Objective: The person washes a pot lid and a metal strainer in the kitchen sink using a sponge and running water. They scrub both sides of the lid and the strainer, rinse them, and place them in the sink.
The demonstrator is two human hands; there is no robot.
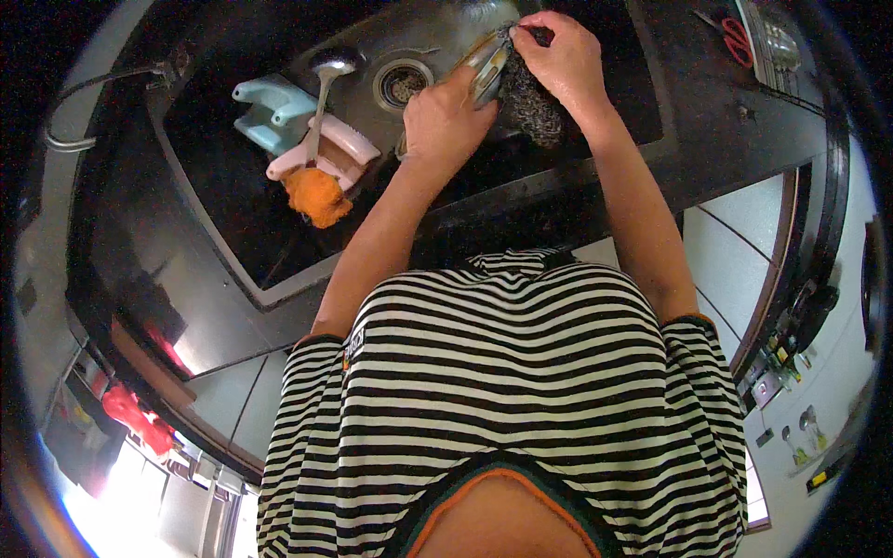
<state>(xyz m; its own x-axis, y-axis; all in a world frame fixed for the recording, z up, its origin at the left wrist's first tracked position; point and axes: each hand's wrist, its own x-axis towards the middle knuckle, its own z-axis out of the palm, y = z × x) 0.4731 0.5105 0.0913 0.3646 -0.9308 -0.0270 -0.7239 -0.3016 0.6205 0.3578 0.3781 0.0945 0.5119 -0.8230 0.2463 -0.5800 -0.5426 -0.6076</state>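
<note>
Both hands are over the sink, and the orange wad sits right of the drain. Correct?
One error: the orange wad lies left of the drain, per the head view. The left hand and right hand are over the sink.

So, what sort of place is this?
Most likely a kitchen: there's a sink with a drain, a ladle in it, and red scissors to its right.
</note>
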